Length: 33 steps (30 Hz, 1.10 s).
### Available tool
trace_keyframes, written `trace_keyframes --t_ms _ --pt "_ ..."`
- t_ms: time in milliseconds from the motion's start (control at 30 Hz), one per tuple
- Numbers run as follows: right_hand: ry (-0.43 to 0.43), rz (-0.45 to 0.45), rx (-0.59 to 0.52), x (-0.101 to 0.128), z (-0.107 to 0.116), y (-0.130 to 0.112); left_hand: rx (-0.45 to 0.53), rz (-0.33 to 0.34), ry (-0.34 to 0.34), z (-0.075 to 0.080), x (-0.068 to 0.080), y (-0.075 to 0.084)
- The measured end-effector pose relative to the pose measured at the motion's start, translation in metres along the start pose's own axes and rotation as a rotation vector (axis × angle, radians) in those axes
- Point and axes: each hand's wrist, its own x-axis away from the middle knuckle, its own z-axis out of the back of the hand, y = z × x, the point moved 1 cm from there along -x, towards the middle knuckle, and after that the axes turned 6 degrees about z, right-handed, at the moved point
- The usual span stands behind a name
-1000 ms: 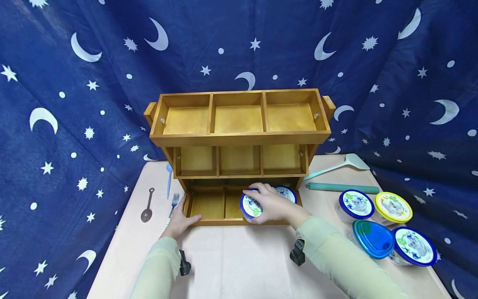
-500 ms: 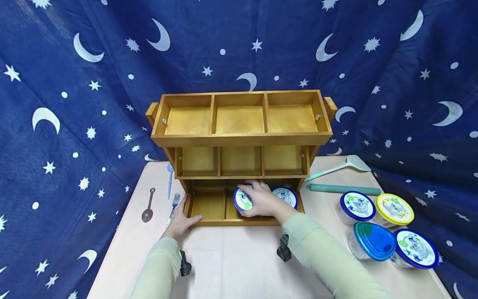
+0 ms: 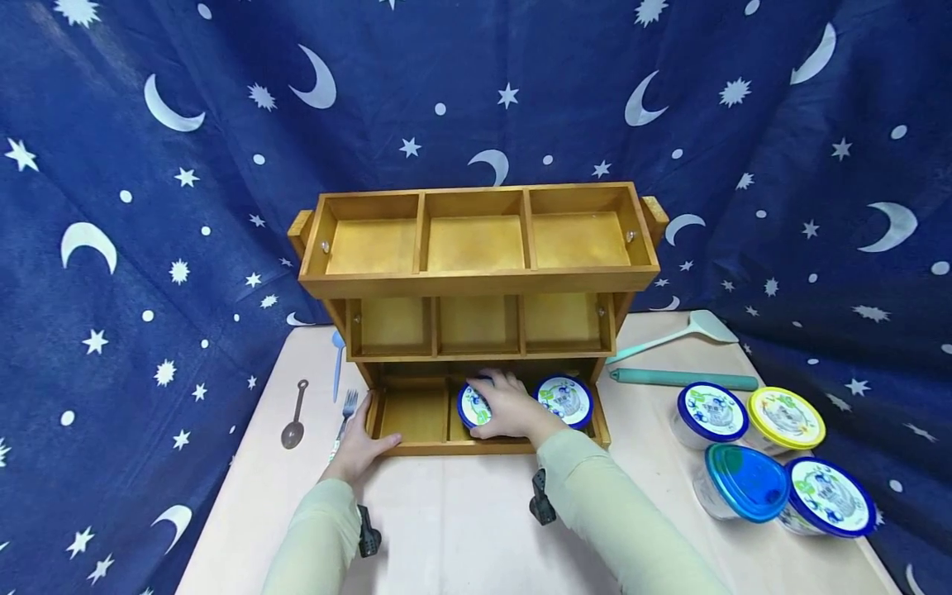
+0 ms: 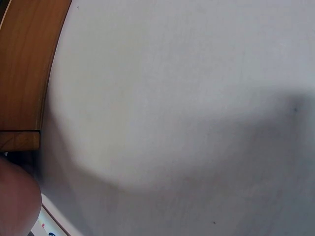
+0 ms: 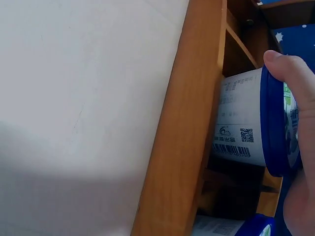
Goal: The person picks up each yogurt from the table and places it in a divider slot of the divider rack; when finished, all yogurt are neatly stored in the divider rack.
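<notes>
Currently: table [image 3: 461,529] carries a three-tier wooden rack [image 3: 476,281] at its back edge. Right hand [image 3: 509,409] grips a blue-lidded tub [image 3: 473,405], fingers curled over the lid, inside the rack's bottom-tier middle compartment; a second blue-lidded tub [image 3: 564,400] sits in the right compartment. Left hand [image 3: 362,442] lies spread against the rack's bottom-left corner, thumb along the front rail. Four lidded containers [image 3: 766,463] cluster near the table's right edge; fork [image 3: 344,417] and spoon [image 3: 294,417] by the left edge.

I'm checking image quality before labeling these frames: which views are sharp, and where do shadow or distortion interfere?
Head view: sharp, evenly lit, wide-angle bend in the shelf. Left wrist view: blurred, a broad shadow across the table. Right wrist view: tub label readable, thumb soft at the edge.
</notes>
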Motion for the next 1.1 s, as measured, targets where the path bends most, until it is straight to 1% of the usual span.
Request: trace_keyframes --t_ms 167,400,633,800,933,1100 --pt "-0.039 -0.020 -0.005 -0.001 -0.002 0.000 -0.001 0.011 -0.003 -0.001 -0.001 0.001" --pt "-0.047 -0.028 -0.042 0.000 -0.005 0.001 0.005 0.009 0.004 -0.004 0.000 0.003" --pt "-0.103 -0.004 0.014 0.000 -0.001 -0.001 -0.012 0.031 0.009 -0.002 0.000 0.002" --pt "-0.115 -0.002 0.010 0.003 0.007 -0.005 -0.014 0.025 0.000 -0.001 0.000 0.001" --pt "-0.110 0.015 -0.008 0.006 0.013 -0.010 -0.019 0.016 0.002 -0.001 0.000 0.000" --pt "-0.088 0.086 -0.010 0.010 0.020 -0.017 -0.019 0.022 -0.001 -0.001 0.001 0.001"
